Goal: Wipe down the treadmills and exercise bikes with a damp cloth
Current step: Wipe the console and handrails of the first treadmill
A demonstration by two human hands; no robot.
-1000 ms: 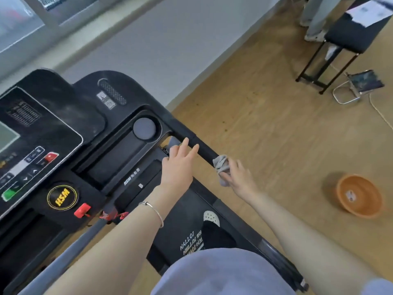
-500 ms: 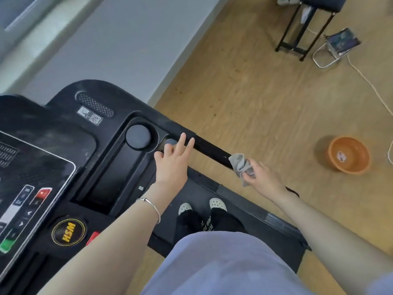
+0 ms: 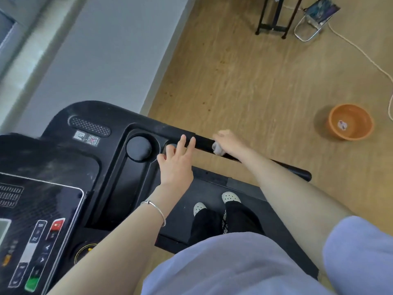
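I stand on a black treadmill (image 3: 119, 184) whose console fills the left of the view. Its right handrail (image 3: 293, 170) runs from the console toward the lower right. My right hand (image 3: 228, 142) grips a small grey cloth (image 3: 217, 148) wrapped against the handrail, close to the console end. My left hand (image 3: 177, 165) rests with straight fingers on the console edge beside the round cup recess (image 3: 139, 148), its fingertips touching the handrail's base. Most of the cloth is hidden under my right hand.
An orange basin (image 3: 349, 125) sits on the wooden floor to the right. A black stool frame (image 3: 274, 18), a small folding stand (image 3: 314, 20) and a white cable (image 3: 361, 52) lie at the upper right. A grey wall runs along the left.
My right hand with the cloth has slid up the handrail toward the console, ending close to my left fingertips. The view has tilted further down. My left hand stays on the console edge.
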